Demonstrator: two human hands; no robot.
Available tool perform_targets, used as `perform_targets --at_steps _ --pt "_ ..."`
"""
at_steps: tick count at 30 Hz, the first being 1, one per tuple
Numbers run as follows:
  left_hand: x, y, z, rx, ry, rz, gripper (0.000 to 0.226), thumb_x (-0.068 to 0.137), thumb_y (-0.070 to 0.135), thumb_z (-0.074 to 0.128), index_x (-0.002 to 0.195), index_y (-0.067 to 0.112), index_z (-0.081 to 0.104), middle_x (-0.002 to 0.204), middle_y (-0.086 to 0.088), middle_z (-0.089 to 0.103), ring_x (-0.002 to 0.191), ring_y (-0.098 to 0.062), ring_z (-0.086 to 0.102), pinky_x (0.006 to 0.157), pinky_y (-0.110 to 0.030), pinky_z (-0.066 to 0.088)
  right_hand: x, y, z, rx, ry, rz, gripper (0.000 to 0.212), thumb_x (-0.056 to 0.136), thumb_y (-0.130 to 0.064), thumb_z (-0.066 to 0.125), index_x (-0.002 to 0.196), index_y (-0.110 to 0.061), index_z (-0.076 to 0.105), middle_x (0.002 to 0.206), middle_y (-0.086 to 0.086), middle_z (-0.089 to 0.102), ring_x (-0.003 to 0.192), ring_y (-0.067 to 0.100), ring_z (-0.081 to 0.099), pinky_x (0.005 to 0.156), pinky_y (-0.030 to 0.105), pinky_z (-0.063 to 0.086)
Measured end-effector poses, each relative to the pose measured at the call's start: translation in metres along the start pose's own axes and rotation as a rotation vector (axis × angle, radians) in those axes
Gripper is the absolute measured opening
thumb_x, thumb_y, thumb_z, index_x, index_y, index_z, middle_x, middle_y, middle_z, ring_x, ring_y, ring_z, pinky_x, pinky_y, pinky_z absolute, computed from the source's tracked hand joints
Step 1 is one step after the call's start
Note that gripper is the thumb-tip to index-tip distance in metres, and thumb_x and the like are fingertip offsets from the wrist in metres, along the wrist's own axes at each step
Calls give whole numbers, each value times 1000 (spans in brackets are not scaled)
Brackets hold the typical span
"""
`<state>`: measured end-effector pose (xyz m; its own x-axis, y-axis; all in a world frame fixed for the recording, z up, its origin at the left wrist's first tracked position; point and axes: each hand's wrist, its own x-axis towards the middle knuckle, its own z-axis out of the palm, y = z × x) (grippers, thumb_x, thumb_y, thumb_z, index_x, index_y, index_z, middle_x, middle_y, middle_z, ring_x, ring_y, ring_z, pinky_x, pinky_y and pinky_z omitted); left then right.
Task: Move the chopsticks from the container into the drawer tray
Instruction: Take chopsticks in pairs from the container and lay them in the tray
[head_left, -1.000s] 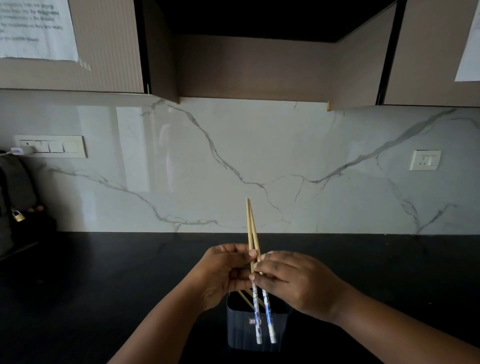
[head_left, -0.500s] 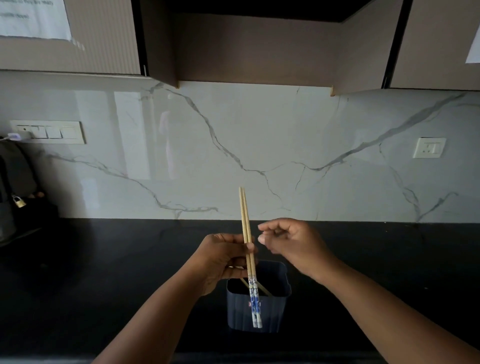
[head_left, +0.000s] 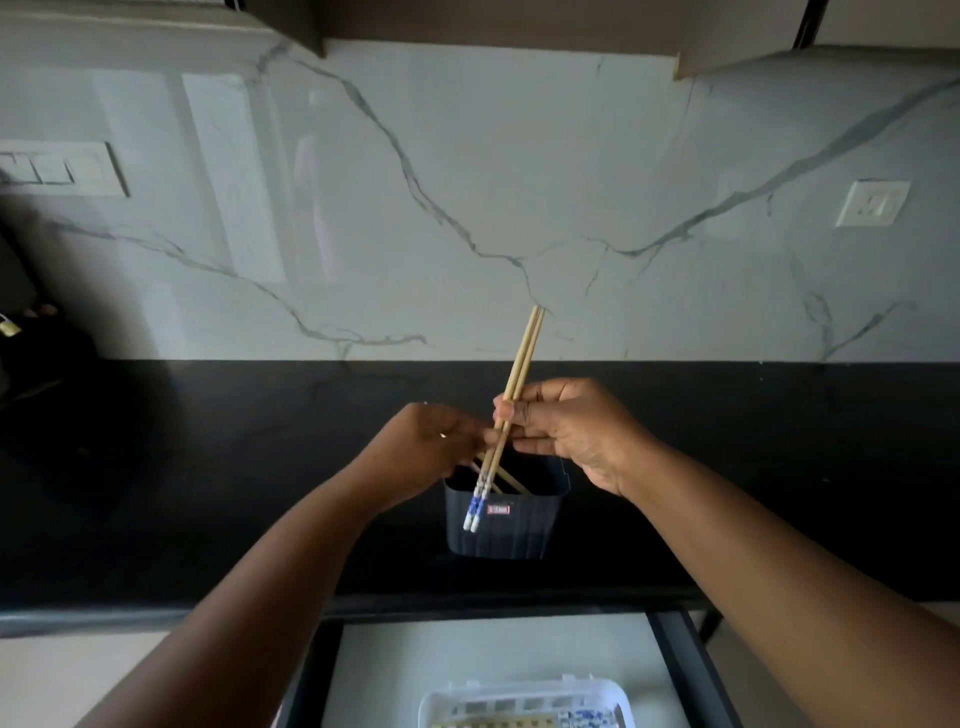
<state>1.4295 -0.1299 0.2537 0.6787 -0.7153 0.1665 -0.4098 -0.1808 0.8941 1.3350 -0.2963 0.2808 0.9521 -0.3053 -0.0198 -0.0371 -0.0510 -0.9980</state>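
While the right hand (head_left: 569, 431) pinches a chopstick pair (head_left: 511, 402) above the container (head_left: 501, 525), left hand (head_left: 434, 447) fingers curl near more sticks; hold unclear. Tray (head_left: 524, 699) near. Loose pinch may drop one.

Marble backsplash (head_left: 519, 182), black countertop (head_left: 182, 467)

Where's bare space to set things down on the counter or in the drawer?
Black counter is bare left and right of the dark container. Drawer floor is bare between its front edge and the white tray. Crowded: both hands with the chopsticks over the container.
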Motion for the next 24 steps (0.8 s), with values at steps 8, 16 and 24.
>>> perform_targets --at_steps 8,16,24 --pt "-6 -97 -27 449 334 -121 29 88 45 59 69 23 64 67 0 65 63 -18 59 60 -31 43 -16 52 -1 -472 -241 26 11 77 -12 80 87 -9 76 81 10 77 75 18 73 68 28 60" --pt "-24 -202 11 926 -177 -527 85 86 72 31 152 25 5 162 -6 -1 148 -28 -7 116 -55 3 -43 187 17 -1156 -693 86 13 85 -25 66 93 -18 74 89 -4 70 76 13 58 65 27 44" --pt "-38 -213 25 997 -59 -469 79 87 72 14 152 30 -2 162 -2 -9 148 -23 -12 117 -51 -3 -51 280 15 -1279 -730 75 12 92 -12 55 94 -6 65 96 13 67 88 30 63 67 29 39"
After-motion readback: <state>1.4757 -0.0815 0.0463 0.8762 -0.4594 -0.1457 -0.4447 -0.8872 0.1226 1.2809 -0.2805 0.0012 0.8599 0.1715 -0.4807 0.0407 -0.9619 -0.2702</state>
